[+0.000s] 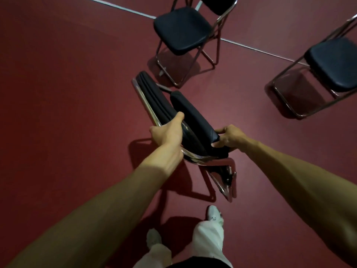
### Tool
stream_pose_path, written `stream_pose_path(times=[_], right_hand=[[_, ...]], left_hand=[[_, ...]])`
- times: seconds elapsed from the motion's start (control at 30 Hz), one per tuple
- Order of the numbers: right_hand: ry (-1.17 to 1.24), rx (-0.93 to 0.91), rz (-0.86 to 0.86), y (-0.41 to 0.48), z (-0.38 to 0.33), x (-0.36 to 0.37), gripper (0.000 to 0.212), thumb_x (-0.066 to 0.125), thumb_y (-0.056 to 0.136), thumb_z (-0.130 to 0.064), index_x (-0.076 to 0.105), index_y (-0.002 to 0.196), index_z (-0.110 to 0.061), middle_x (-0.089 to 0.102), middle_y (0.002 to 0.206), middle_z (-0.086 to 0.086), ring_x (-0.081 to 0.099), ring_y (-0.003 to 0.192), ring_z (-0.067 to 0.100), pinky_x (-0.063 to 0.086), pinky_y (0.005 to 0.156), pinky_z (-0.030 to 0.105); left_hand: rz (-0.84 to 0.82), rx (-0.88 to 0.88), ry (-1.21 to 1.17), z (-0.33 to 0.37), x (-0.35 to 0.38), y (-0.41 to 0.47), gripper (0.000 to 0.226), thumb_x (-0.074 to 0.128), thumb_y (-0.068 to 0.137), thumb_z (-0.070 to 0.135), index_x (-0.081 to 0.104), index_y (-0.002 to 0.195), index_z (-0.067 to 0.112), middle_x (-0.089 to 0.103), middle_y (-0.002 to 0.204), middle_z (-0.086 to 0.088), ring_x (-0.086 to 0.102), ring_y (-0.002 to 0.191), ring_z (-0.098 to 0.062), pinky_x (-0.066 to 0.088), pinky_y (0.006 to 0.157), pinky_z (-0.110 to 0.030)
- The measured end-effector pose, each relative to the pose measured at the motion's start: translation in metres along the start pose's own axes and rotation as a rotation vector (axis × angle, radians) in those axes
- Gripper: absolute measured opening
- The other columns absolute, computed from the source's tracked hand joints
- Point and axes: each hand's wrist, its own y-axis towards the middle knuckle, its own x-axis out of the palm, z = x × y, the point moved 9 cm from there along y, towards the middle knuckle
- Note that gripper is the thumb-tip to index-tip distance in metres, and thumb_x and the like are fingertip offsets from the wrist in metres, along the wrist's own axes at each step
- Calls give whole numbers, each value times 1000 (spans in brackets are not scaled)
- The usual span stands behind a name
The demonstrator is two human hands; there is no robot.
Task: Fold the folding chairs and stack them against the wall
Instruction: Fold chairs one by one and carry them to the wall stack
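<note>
Folding is in hand: the black-padded chrome folding chair point(193, 117), at 12 o'clock, is gripped at backrest by the left hand point(166, 130), at seat by the right hand point(229, 137). Full closure is called for next.

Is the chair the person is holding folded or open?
Almost folded: the chair has its seat nearly flat against the backrest, narrow gap between.

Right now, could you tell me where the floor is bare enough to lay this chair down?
Bare red floor lies left of the held chair, up to the white line. Crowded ahead: the middle open chair and the right open chair stand there.
</note>
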Motion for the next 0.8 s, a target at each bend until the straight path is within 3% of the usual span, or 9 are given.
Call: stream_pose_path(times=[0.23, 0.37, 0.43, 0.5, 0.63, 0.73, 0.8], right_hand=[[-195, -139, -147, 5, -2, -17, 51, 79, 77, -22, 64, 125, -21, 70, 104, 10, 67, 98, 27, 58, 79, 40], [-369, -260, -102, 1, 6, -21, 52, 76, 77, -37, 62, 127, -31, 70, 109, 4, 65, 101, 25, 52, 87, 33], [-339, -269, -78, 0, 20, -24, 51, 75, 77, -39, 62, 125, -34, 70, 110, 3, 65, 102, 26, 52, 88, 35], [-340, -303, -83, -6, 35, -20, 50, 73, 77, -42, 61, 125, -37, 70, 110, 3, 65, 102, 28, 53, 89, 38], [-337, -373, -104, -21, 62, -1, 42, 64, 86, -41, 58, 128, -36, 69, 114, 2, 63, 107, 29, 51, 90, 40], [-165, -325, -132, -34, 96, 7, 35, 59, 92, -31, 63, 126, -21, 69, 118, 5, 61, 113, 25, 48, 95, 34], [-119, -266, -120, -43, 121, 8, 28, 55, 95, -22, 68, 118, -13, 70, 113, 9, 62, 110, 25, 47, 91, 31]], left_hand=[[232, -27, -190, -35, -7, -48, 57, 83, 65, 26, 55, 111, 7, 66, 103, -7, 67, 88, -24, 58, 86, -42], [381, -62, -139, -54, -15, -73, 91, 77, 35, 53, 59, 114, 10, 62, 115, -9, 66, 93, -32, 57, 84, -47], [373, -100, -135, -73, -16, -73, 98, 76, 28, 54, 59, 116, 14, 62, 116, -10, 66, 94, -35, 57, 82, -51], [342, -156, -123, -86, -16, -86, 92, 77, 32, 47, 61, 115, 13, 66, 111, -11, 68, 91, -33, 58, 79, -48], [287, -211, -119, -101, -26, -113, 57, 80, 56, 31, 67, 107, 8, 71, 98, -9, 68, 79, -25, 55, 63, -33], [229, -266, -113, -123, -37, -131, 28, 78, 73, 22, 65, 94, 7, 67, 85, -7, 63, 65, -21, 47, 49, -28], [202, -283, -119, -140, -44, -142, 28, 76, 77, 17, 66, 100, 6, 67, 85, -8, 63, 64, -21, 48, 46, -28]])
